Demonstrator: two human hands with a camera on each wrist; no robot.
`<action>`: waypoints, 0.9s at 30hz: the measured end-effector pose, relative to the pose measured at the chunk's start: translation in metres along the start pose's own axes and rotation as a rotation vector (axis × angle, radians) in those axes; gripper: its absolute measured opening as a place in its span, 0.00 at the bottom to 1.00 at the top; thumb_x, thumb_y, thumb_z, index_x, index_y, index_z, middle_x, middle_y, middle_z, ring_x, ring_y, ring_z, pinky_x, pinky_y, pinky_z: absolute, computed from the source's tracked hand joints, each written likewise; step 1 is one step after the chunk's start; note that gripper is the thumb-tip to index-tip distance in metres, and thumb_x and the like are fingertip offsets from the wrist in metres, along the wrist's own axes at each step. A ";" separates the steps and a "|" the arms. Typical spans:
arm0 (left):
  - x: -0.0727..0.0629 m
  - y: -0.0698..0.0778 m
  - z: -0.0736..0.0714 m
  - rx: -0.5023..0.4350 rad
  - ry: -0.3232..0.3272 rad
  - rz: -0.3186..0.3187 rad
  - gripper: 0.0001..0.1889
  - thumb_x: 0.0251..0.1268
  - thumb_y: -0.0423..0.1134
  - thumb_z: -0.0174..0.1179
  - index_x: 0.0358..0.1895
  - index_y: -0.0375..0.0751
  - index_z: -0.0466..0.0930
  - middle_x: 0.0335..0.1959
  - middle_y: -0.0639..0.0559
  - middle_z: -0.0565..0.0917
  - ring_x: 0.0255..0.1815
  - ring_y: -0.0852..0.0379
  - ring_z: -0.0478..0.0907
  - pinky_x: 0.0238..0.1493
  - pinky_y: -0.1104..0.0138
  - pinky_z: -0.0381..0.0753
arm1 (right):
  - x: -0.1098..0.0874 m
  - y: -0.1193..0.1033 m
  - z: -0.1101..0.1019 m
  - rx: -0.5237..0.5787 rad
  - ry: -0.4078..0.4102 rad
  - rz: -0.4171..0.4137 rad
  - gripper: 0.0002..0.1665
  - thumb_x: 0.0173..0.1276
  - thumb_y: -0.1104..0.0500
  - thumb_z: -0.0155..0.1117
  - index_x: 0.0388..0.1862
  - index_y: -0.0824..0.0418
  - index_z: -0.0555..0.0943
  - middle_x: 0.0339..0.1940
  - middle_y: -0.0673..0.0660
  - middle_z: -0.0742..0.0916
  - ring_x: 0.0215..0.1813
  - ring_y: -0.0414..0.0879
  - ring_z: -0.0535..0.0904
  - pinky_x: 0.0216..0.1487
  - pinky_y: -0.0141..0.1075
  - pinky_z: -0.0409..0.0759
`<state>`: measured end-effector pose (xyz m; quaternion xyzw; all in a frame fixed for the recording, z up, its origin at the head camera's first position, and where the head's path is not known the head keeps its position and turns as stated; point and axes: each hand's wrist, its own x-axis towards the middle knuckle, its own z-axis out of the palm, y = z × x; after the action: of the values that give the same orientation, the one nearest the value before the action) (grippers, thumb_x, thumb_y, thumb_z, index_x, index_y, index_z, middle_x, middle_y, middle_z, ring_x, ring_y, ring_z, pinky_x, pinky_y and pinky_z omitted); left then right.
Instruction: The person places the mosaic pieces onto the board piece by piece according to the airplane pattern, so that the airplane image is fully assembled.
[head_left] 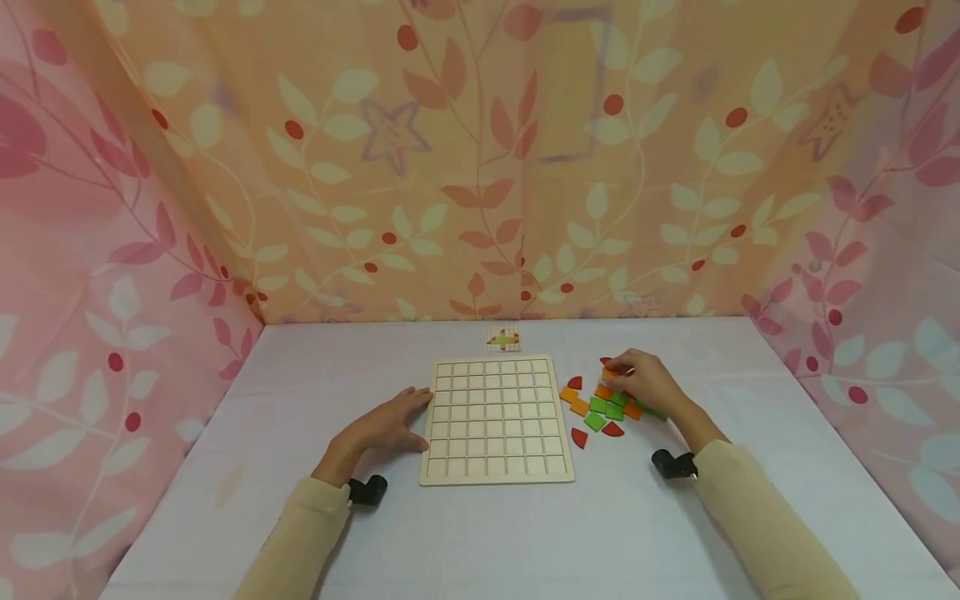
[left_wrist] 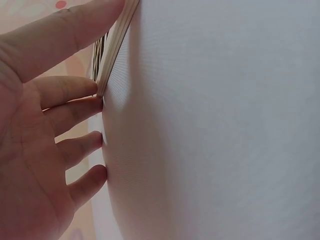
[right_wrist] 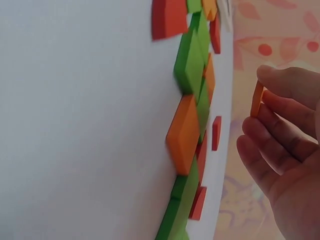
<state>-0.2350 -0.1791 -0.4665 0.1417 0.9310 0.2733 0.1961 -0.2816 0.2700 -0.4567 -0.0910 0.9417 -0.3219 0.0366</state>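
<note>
A pale wooden grid board (head_left: 497, 422) lies flat on the white table. My left hand (head_left: 388, 423) touches its left edge with spread thumb and fingers; in the left wrist view the thumb and fingertips (left_wrist: 95, 89) meet the board's edge. To the right of the board, my right hand (head_left: 647, 382) pinches a thin orange tile (right_wrist: 257, 99) between thumb and fingers, above a loose pile. That pile has green tiles (right_wrist: 190, 65), orange tiles (head_left: 579, 407) and red quarter-round pieces (head_left: 579, 437). Part of the pile is hidden under the right hand.
Behind the board's far edge lies a small pattern card (head_left: 502, 339) with a coloured figure on a grid. Patterned cloth (head_left: 480, 167) hangs at the back and both sides of the white table (head_left: 495, 542).
</note>
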 end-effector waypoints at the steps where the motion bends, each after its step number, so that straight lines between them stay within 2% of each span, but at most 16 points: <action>1: 0.000 0.000 0.000 0.002 0.001 0.002 0.48 0.49 0.41 0.75 0.75 0.40 0.59 0.79 0.44 0.56 0.81 0.39 0.45 0.75 0.42 0.51 | -0.001 -0.001 0.001 0.007 0.003 -0.004 0.20 0.64 0.58 0.68 0.53 0.66 0.83 0.47 0.62 0.84 0.48 0.55 0.79 0.50 0.45 0.83; 10: -0.001 0.002 0.001 -0.007 0.002 -0.004 0.47 0.50 0.40 0.74 0.75 0.40 0.59 0.79 0.44 0.56 0.81 0.40 0.44 0.76 0.43 0.50 | -0.006 -0.014 0.007 0.078 0.023 -0.062 0.18 0.65 0.60 0.67 0.52 0.67 0.83 0.46 0.62 0.84 0.50 0.56 0.80 0.56 0.51 0.81; 27: 0.001 -0.001 0.001 0.002 0.009 0.022 0.48 0.50 0.41 0.74 0.75 0.40 0.58 0.78 0.44 0.57 0.80 0.39 0.45 0.75 0.42 0.53 | -0.010 -0.039 0.022 0.168 0.018 -0.109 0.17 0.63 0.62 0.68 0.50 0.67 0.84 0.45 0.61 0.85 0.49 0.54 0.81 0.55 0.48 0.82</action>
<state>-0.2353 -0.1795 -0.4679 0.1506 0.9306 0.2753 0.1887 -0.2631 0.2287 -0.4503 -0.1357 0.9054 -0.4020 0.0183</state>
